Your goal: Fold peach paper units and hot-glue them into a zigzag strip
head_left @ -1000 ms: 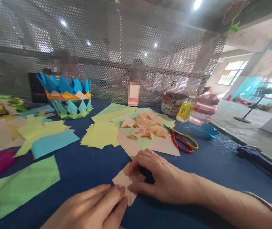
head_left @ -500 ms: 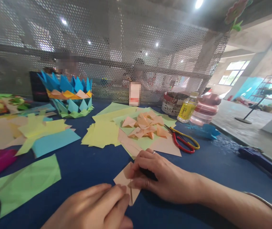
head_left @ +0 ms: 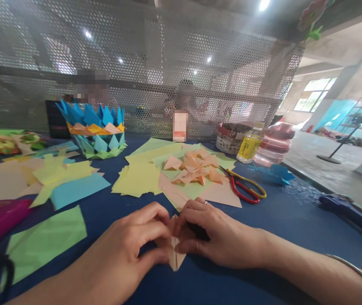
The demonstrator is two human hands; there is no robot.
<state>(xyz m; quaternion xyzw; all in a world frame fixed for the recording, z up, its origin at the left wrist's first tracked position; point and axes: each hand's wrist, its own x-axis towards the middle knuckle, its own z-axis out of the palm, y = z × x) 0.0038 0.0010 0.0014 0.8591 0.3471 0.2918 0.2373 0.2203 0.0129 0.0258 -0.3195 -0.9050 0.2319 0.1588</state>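
Note:
Between my hands a small piece of peach paper point(head_left: 176, 259) lies on the blue tabletop, with a crease running down its middle. My left hand point(head_left: 146, 237) grips its left side, thumb and fingers bent together at the edge. On the right side, my right hand point(head_left: 200, 231) pinches the paper between thumb and curled fingers. Both hands cover much of the sheet, so its full shape is hidden. Just beyond them is a pile of folded peach paper pieces point(head_left: 196, 165) on flat sheets. Red-and-yellow-handled scissors point(head_left: 246, 186) lie to the right of the pile.
Yellow sheets point(head_left: 138, 178) and a green sheet point(head_left: 45, 241) lie to the left. A layered folded-paper basket point(head_left: 95, 131) stands at the back left. A yellow-labelled bottle point(head_left: 250, 144) and a pink jug point(head_left: 273, 146) are at the back right, before a perforated screen point(head_left: 136, 42).
My left hand has moved up and turned, from lying over the paper's lower left to pinching its left side. My right hand keeps nearly the same place. Less of the paper's left side shows.

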